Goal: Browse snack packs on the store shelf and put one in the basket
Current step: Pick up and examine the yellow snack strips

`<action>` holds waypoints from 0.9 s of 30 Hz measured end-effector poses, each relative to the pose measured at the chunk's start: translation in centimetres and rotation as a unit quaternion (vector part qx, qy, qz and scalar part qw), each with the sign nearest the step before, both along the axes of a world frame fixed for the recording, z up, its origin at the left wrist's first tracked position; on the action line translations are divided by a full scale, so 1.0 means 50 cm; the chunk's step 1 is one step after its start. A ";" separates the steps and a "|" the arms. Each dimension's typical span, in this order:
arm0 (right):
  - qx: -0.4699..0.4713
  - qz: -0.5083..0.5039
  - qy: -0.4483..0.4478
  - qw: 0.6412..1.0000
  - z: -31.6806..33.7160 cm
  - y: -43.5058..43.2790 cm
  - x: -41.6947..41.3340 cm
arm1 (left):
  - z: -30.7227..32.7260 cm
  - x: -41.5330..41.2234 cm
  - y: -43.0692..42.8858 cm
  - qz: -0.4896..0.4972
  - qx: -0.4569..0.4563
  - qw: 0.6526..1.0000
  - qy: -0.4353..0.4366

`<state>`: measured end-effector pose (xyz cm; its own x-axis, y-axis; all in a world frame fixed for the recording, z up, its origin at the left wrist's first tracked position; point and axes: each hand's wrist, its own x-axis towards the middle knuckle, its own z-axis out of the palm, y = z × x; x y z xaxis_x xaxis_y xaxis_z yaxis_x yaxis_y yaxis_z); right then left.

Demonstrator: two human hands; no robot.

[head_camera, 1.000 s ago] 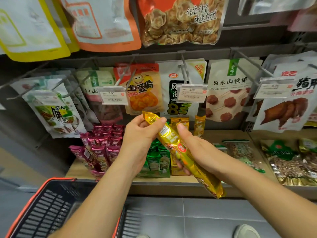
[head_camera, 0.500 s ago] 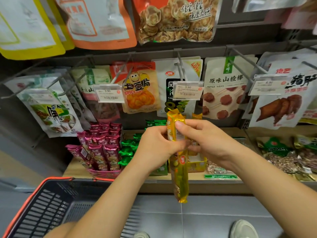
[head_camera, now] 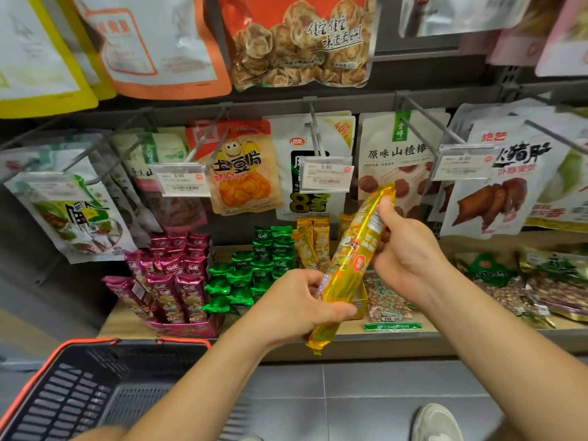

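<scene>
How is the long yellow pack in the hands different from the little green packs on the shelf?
The yellow pack is long and thin; the green packs are short and squat. The yellow pack is held tilted in the air by the left hand and right hand; the green packs sit piled on the shelf. The yellow pack is one alone; the green packs are many. Both look shiny.
</scene>
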<state>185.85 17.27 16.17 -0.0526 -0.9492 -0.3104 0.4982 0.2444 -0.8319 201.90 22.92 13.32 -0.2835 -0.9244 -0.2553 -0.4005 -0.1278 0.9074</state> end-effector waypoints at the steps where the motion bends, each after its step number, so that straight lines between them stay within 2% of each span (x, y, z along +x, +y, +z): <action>1: 0.013 -0.014 -0.008 1.000 -0.003 -0.003 -0.003 | 0.003 0.004 0.003 -0.014 0.013 1.000 0.000; 8: 0.061 -0.076 -0.034 0.995 -0.020 -0.036 -0.036 | 0.029 0.045 0.007 -0.059 0.016 0.998 -0.024; 11: 0.082 -0.090 -0.015 0.992 -0.031 -0.046 -0.053 | 0.033 0.054 0.008 -0.047 -0.034 0.997 -0.041; 13: 0.094 -0.085 0.002 0.992 -0.039 -0.049 -0.062 | 0.032 0.055 0.009 -0.035 -0.088 0.992 -0.085; 15: 0.098 -0.059 0.052 0.992 -0.046 -0.047 -0.065 | 0.032 0.052 0.010 -0.033 -0.128 0.984 -0.122; 17: 0.103 -0.002 0.132 0.986 -0.057 -0.041 -0.064 | 0.031 0.050 0.014 -0.006 -0.150 0.983 -0.102; 20: 0.143 0.090 0.217 0.961 -0.079 -0.028 -0.066 | 0.036 0.051 0.016 0.077 -0.152 0.985 0.001; 24: 0.190 0.203 0.341 0.898 -0.097 -0.009 -0.063 | 0.053 0.051 0.022 0.077 -0.173 0.980 0.064; 26: 0.191 0.206 0.349 0.894 -0.102 -0.008 -0.059 | 0.055 0.049 0.022 0.068 -0.173 0.981 0.062; 27: 0.194 0.198 0.320 0.906 -0.101 -0.008 -0.057 | 0.055 0.050 0.022 0.057 -0.169 0.982 0.058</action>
